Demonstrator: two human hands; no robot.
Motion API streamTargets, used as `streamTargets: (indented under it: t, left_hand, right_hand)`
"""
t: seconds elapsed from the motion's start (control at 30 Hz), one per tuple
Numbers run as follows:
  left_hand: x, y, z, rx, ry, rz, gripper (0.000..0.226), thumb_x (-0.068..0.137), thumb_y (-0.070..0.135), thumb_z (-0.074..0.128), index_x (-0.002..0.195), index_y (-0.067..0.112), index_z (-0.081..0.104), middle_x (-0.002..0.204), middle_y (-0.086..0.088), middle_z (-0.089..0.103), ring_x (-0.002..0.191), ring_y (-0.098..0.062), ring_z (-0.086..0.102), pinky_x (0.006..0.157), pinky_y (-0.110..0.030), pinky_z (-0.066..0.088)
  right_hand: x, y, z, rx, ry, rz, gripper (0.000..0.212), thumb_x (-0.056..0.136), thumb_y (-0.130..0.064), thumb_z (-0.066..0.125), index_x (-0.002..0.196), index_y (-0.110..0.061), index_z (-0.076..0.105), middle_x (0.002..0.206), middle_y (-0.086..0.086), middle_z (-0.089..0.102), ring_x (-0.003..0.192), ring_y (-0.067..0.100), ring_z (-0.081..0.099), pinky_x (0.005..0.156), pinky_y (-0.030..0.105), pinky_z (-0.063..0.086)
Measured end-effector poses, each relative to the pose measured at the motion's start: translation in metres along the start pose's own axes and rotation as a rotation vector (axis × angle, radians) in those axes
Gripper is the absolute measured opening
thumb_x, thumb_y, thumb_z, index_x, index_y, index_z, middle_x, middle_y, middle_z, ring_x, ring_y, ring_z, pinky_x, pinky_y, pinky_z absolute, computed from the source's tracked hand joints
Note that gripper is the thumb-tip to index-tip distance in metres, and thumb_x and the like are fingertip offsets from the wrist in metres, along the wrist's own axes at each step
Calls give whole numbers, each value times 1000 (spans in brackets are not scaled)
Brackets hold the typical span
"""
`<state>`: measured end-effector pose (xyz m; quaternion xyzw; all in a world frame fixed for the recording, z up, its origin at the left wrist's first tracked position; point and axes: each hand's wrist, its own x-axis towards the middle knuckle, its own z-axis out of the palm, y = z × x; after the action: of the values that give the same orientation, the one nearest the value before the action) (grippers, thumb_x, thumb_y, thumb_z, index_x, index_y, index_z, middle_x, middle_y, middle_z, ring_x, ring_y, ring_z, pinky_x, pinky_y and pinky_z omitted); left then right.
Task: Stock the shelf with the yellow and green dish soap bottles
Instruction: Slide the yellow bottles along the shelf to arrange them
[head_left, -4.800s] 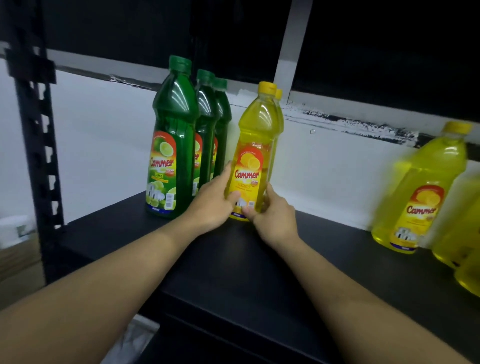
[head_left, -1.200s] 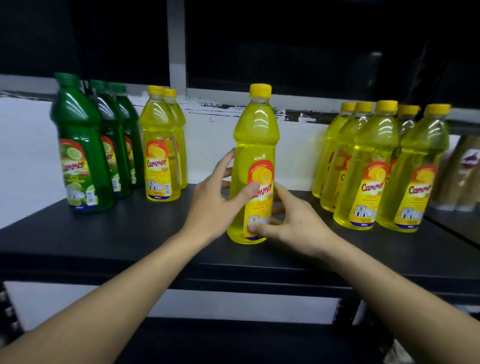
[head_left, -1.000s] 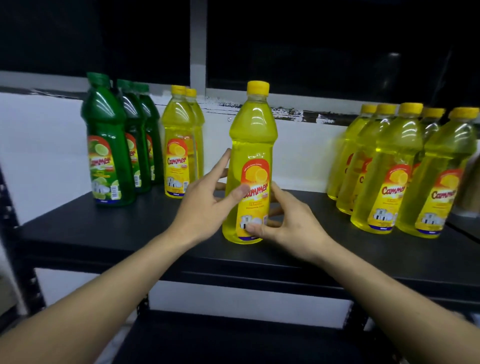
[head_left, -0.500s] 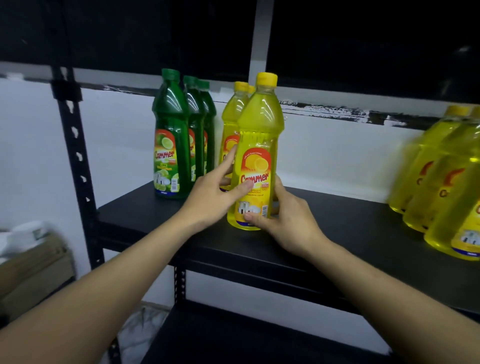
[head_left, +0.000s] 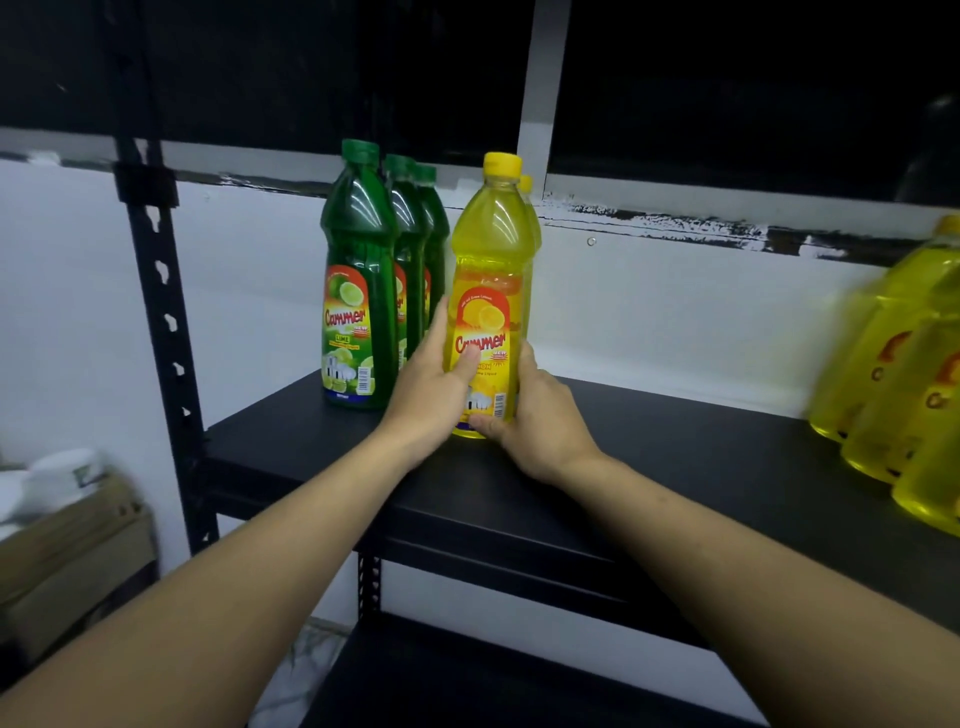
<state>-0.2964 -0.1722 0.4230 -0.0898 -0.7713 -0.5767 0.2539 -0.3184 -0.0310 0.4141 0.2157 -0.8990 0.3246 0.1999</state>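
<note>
now left hand (head_left: 431, 389), right hand (head_left: 540, 421) grip clamped round yellow bottle (head_left: 488, 249); three green bottles (head_left: 358, 234) beside

A single head-worn camera looks forward and slightly down, close to the shelf (head_left: 675, 467), facing the white wall (head_left: 675, 317) behind it.

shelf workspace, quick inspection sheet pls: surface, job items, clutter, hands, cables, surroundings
Surface: black shelf, bottles at its left and far right.
Job's things: yellow bottle upright, right of three green bottles lined front to back; another yellow bottle behind it; blurred yellow bottles at far right.
Clutter: nothing seen.
Grippers: left hand and right hand both grip the yellow bottle's lower half.
Cables: nothing seen.
Surroundings: white wall, black slotted post, cardboard box lower left.
</note>
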Motion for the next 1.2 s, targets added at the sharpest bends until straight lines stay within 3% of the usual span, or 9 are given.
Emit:
streamTargets:
  t: [0.1, 0.33, 0.47, 0.57, 0.7, 0.83, 0.97, 1.07, 1.2]
  left_hand:
    - [0, -6, 0, 58, 80, 9, 58, 103, 40, 48, 156, 41, 23, 141, 9, 53, 118, -11, 60, 93, -31, 54]
    - [1, -14, -3, 89, 181, 6, 58, 97, 48, 53, 150, 39, 33, 140, 9, 55, 119, -14, 60, 92, -44, 57]
    - [1, -12, -3, 21, 181, -25, 56, 100, 35, 57, 152, 33, 35, 135, 16, 55, 116, -7, 59, 97, -40, 55]
    - [0, -11, -3, -24, 159, -64, 70, 93, 31, 68, 153, 36, 32, 139, 18, 52, 116, -3, 56, 99, -35, 52]
    - [0, -11, -2, 147, 137, -21, 83, 91, 29, 72, 157, 34, 22, 140, 12, 49, 118, -3, 48, 102, -36, 48]
    - [-3, -11, -1, 366, 212, 44, 82, 90, 38, 71, 157, 24, 26, 151, 0, 42, 134, -18, 46, 108, -47, 44]
    - [-13, -2, 0, 483, 313, 177, 77, 85, 30, 77, 149, 18, 38, 141, -4, 39, 126, -23, 48, 100, -45, 49]
    - [-22, 13, 3, 588, 355, 327, 69, 82, 22, 77, 142, 15, 44, 135, -9, 42, 124, -25, 43, 100, -34, 40]
    - [-30, 34, 22, 623, 300, 466, 53, 81, 22, 74, 129, 14, 54, 123, -7, 51, 111, -30, 50, 94, -44, 43]
  right_hand:
    - [4, -4, 13, -44, 57, 16, 106, 76, -49, 80, 154, -20, 16, 124, 10, 58, 111, 28, 59, 90, 45, 53]
    - [5, -5, 20, -49, 90, 7, 106, 77, -53, 77, 155, -20, 14, 126, 10, 57, 113, 26, 58, 90, 43, 53]
    - [1, -2, 17, 23, 34, 27, 106, 81, -38, 77, 158, -24, 6, 128, 5, 57, 117, 23, 57, 96, 42, 53]
    - [-1, -2, 14, 33, 25, 27, 104, 84, -31, 76, 158, -23, 4, 128, 5, 58, 117, 22, 57, 97, 41, 52]
    - [-2, -4, 16, 56, 55, 31, 99, 82, -36, 77, 157, -26, 13, 126, 3, 59, 114, 22, 58, 94, 43, 54]
    - [-13, -7, 3, 53, 103, 44, 80, 83, -25, 77, 151, -20, 34, 133, 5, 55, 122, 23, 53, 101, 39, 49]
    - [-38, 2, -25, 52, 102, 52, 66, 83, -28, 77, 141, -24, 47, 134, -1, 51, 123, 18, 51, 103, 33, 45]
    - [-61, 17, -59, 20, 107, 53, 60, 84, -29, 74, 138, -24, 49, 136, -2, 50, 122, 19, 52, 104, 36, 45]
    - [-90, 44, -113, -35, 191, 92, 55, 85, -30, 73, 135, -23, 51, 133, -5, 52, 120, 16, 54, 102, 35, 46]
